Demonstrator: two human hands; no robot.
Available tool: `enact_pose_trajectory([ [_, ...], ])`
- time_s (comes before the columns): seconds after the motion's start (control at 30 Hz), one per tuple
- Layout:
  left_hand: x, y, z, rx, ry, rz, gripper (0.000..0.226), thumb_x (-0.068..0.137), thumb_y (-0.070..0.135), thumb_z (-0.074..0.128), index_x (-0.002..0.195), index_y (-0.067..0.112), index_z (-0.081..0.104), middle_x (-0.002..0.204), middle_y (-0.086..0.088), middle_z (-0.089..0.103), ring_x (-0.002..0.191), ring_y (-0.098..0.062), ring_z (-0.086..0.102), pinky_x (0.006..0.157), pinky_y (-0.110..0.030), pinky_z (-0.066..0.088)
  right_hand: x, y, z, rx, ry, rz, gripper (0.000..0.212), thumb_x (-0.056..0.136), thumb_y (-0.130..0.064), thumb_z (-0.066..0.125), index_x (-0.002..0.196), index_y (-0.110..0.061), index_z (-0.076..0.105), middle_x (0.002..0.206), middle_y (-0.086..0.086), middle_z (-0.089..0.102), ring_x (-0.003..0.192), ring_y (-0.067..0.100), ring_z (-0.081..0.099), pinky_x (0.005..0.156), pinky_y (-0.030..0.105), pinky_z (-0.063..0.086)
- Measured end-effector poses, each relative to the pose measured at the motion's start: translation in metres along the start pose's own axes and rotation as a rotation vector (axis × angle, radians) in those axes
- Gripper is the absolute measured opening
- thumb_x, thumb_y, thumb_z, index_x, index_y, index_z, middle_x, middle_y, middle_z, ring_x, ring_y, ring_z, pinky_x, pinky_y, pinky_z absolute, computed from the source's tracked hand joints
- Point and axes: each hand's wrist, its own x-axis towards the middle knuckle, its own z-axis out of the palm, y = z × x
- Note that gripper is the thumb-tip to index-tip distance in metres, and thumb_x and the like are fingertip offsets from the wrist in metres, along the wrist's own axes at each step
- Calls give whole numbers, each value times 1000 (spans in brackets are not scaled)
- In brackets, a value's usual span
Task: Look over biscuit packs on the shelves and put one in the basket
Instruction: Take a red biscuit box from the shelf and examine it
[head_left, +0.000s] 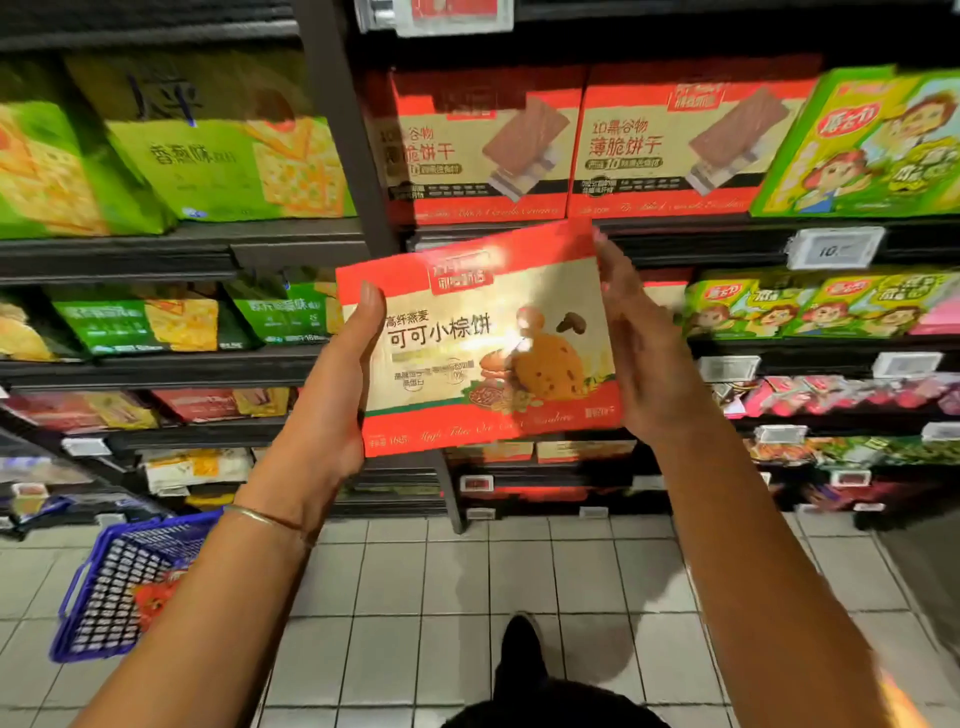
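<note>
I hold a red and beige biscuit box (467, 343) with a cookie picture face-up in front of the shelves. My left hand (337, 384) grips its left edge, thumb on the front. Along its right edge lies my right hand (639, 353), fingers up the side. A blue plastic basket (78, 608) stands on the tiled floor at the lower left, partly hidden by my left forearm, with a red pack (156, 597) inside it.
Dark shelves hold red biscuit boxes (660, 150) above the held box, green cracker bags (218, 156) at upper left and green cartoon boxes (872, 145) at right. Price tags (834, 249) line the shelf edges. My dark shoe (519, 654) stands on the white tiles.
</note>
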Motion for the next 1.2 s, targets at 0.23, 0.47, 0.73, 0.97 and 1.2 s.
enact_pose_trajectory([
  [0.23,-76,39,-33,-185,-37,-85,55,101,59,47,107,19,85,120,-13,77,102,-34,77,75,-63,62,-56,-43,101,-144,-62,1,46,107,-34,37,147,-18,53,131,8,71,118,28,70,90,46,62],
  [0.47,-144,94,-23,-241,-164,101,50,98,53,54,110,15,83,124,-13,76,106,-28,77,80,-44,64,-92,-77,150,51,60,-7,30,105,-41,53,103,-29,81,101,0,81,92,17,78,72,31,62],
  [0.73,-187,173,44,-144,-108,253,67,97,70,49,67,20,82,82,-3,79,71,-20,78,63,-42,66,-105,-131,174,47,66,-41,56,96,-67,50,76,-28,84,87,6,78,73,22,76,69,38,59],
  [0.97,-206,200,83,-263,-133,294,46,90,50,69,58,18,80,85,-2,79,71,-21,78,76,-52,62,-122,-193,179,96,-85,-16,69,92,-66,59,140,-16,65,127,16,69,106,31,66,89,44,48],
  [1.2,-215,202,112,-332,-197,342,33,92,42,73,75,15,85,97,-5,81,83,-23,79,69,-45,65,-128,-217,167,140,-179,-61,55,88,-62,65,124,-21,75,115,11,75,94,26,75,71,36,57],
])
